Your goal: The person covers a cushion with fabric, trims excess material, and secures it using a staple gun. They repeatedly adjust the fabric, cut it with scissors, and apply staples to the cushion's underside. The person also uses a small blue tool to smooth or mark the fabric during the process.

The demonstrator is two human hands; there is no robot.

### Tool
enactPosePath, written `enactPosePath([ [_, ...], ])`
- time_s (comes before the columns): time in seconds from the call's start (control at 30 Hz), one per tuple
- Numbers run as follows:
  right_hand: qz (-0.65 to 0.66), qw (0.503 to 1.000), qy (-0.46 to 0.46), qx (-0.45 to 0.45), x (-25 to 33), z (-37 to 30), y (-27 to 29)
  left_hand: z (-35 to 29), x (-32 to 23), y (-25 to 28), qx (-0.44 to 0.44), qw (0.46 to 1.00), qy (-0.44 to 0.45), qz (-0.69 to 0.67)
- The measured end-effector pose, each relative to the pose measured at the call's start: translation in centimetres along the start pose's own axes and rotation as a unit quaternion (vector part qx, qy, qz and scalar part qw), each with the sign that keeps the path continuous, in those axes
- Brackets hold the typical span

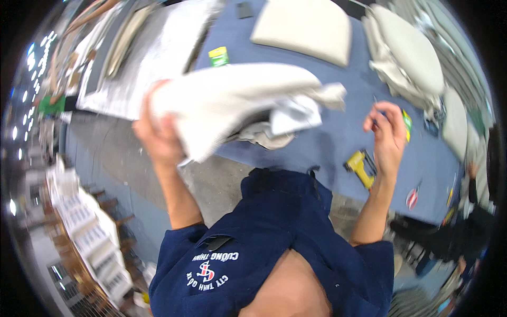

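My left hand [158,134] grips one end of a cream upholstered seat cushion [237,87], raised and tilted over the near left edge of the table. Loose fabric hangs from its underside, with a pale, whitish piece [297,115] showing there. Motion smears the cushion and this hand a little. To the right, my right hand [388,132] is up above the table with its fingers curled together. Something small and dark blue with a thin tip shows at those fingers, too small to name. Just below this hand lies a yellow staple gun [361,168].
A blue-covered table [327,142] carries another cream cushion [306,31] at the back and a cushion stack [409,55] at the right. Red-handled snips [412,197] lie near the front right. A plastic-wrapped stack [158,58] stands left. Other people are at far left and right.
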State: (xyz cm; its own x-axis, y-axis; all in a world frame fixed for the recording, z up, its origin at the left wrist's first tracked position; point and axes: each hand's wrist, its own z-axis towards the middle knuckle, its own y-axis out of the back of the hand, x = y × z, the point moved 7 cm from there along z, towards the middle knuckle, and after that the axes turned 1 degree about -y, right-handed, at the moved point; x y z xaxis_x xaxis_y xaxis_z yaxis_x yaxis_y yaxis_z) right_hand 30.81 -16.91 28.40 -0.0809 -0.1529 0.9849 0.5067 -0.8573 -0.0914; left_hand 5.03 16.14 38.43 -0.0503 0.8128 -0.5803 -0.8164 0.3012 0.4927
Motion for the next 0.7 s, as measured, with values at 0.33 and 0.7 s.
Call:
enactPosePath([
  [0.33,0.037,0.81,0.26,0.524,8.6,2.3,-23.1,-2.8,-6.7,-2.8,0.134,0.983,-0.122,-0.039],
  [0.7,0.234,0.567,0.277,0.74,9.6,-0.6,-30.9,-4.3,-5.3,-1.5,0.123,0.982,-0.113,-0.089],
])
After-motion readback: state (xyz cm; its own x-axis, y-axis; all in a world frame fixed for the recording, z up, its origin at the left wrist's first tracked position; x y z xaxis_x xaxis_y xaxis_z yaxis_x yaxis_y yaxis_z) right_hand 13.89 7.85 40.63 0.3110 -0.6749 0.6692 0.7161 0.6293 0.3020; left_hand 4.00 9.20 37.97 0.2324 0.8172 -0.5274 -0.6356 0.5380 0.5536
